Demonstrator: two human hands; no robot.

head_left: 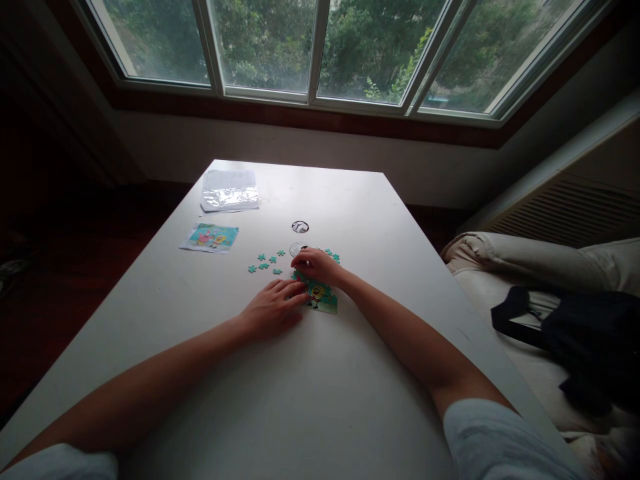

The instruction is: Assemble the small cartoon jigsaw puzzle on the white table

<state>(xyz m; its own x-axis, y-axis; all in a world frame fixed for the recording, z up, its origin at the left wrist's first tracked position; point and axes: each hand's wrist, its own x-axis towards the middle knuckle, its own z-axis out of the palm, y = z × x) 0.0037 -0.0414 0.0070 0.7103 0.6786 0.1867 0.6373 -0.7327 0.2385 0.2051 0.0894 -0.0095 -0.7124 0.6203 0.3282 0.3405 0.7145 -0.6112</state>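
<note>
A partly joined jigsaw puzzle (327, 303) with a yellow cartoon figure on green lies on the white table. My left hand (275, 307) rests flat at its left side, fingers stretched out and fingertips on its edge. Over the puzzle's upper left, my right hand (320, 265) bends its fingers together; whatever they may pinch is hidden. Left of the hands are several loose green puzzle pieces (264, 266). More loose pieces (334, 255) lie just beyond my right wrist. A round clear object (297, 249) is partly covered by my right hand.
A picture sheet (213, 238) with cartoon figures lies at the left of the white table (225, 400). Behind it are papers and a clear plastic bag (230, 191). A round dark-rimmed disc (300, 227) sits farther back. At right, a pale sofa (530, 260) holds a black bag (595, 340).
</note>
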